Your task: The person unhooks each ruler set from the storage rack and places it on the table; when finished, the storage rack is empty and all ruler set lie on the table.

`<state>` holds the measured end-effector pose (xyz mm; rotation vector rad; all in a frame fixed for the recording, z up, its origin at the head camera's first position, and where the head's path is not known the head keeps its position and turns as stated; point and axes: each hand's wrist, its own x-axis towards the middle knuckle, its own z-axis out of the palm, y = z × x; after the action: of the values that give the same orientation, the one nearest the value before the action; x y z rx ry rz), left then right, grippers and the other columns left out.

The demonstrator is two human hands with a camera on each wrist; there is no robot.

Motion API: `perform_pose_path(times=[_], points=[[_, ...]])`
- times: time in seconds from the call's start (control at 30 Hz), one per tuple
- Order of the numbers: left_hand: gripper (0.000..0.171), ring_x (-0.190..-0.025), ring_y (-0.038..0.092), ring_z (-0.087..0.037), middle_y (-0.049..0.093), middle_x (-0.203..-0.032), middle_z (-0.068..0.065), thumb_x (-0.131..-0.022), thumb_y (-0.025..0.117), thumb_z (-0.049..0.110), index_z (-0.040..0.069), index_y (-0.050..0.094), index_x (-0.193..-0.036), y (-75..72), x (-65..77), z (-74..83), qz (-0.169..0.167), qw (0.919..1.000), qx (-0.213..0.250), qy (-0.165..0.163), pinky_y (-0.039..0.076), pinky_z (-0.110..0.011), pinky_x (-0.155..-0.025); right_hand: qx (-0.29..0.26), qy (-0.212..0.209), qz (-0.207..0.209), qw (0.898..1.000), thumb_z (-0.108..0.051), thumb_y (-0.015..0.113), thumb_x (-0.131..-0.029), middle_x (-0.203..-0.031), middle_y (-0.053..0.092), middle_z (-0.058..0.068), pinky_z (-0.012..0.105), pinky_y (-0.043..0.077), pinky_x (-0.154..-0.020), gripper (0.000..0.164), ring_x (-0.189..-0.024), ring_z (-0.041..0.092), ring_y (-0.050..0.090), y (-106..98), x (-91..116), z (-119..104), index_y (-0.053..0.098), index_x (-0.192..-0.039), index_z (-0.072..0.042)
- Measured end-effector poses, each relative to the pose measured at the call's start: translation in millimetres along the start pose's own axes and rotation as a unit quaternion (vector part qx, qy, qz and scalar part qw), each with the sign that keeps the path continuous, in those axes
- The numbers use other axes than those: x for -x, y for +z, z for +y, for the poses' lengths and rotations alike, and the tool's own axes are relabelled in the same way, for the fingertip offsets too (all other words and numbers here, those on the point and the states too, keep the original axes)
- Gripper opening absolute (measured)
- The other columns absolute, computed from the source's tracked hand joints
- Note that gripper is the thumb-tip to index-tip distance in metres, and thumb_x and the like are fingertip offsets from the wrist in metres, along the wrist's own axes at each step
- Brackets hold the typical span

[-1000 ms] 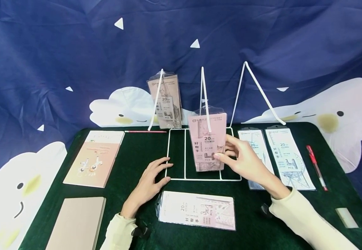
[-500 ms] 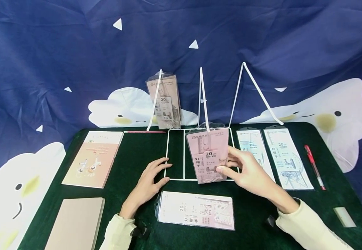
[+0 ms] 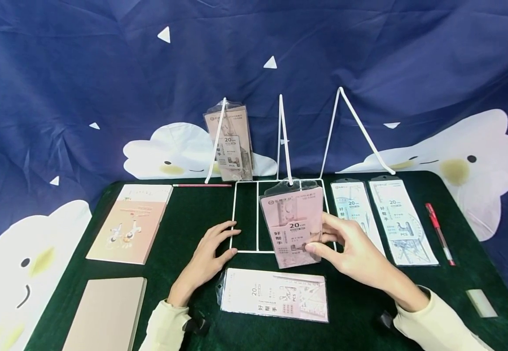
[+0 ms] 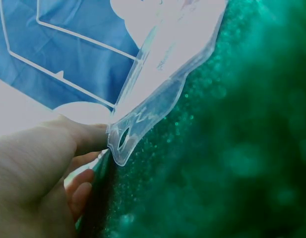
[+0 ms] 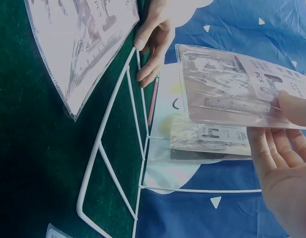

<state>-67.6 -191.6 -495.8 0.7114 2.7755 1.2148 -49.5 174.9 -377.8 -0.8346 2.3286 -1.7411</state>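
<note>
My right hand (image 3: 354,248) pinches the lower right edge of a pink ruler set packet (image 3: 295,219), thumb in front. The packet hangs upright, slightly tilted, its clear top tab near the tip of the middle hook of a white wire rack (image 3: 257,217). Whether the hook passes through the tab's hole, I cannot tell. My left hand (image 3: 207,256) rests on the left side of the rack's base, fingertips touching the wire. A brownish-pink ruler set packet (image 3: 232,144) hangs at the left hook. Another pink ruler set packet (image 3: 275,295) lies flat before the rack.
Two blue ruler set packets (image 3: 404,222) lie right of the rack, beside a red pen (image 3: 440,234) and an eraser (image 3: 481,303). On the left are an illustrated notebook (image 3: 128,224), a plain beige notebook (image 3: 104,314) and a red pencil (image 3: 202,185).
My right hand has brought the pink packet down and towards me along the middle hook, so its tab has come from partway along the hook to the tip. My left hand has stayed put.
</note>
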Motion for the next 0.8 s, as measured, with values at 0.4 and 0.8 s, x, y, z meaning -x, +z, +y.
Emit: perform_pose_path(times=[0.4,0.8], points=[[0.045,-0.15,0.034,-0.028,0.043,-0.163,-0.005,-0.101,0.069,0.023,0.016,0.061,-0.145,-0.9,0.4,1.1,0.001,1.0,0.003,0.005,0.027,-0.064,-0.117,0.003,0.005,0.006,1.0,0.0,0.072,-0.097,-0.122,0.074,0.001,0.032,0.06,-0.086,0.053,-0.1,0.021,0.076,-6,11,-7,0.057,-0.145,-0.016],[0.046,-0.15,0.033,-0.027,0.041,-0.164,-0.004,-0.102,0.069,0.024,0.017,0.06,-0.146,-1.2,0.0,1.0,-0.003,1.0,0.007,0.003,0.027,-0.063,-0.117,0.084,0.017,0.019,0.996,-0.002,0.075,-0.095,-0.112,0.074,-0.004,0.024,0.056,-0.087,0.036,-0.09,0.016,0.074,-29,32,-7,0.069,-0.125,-0.02]])
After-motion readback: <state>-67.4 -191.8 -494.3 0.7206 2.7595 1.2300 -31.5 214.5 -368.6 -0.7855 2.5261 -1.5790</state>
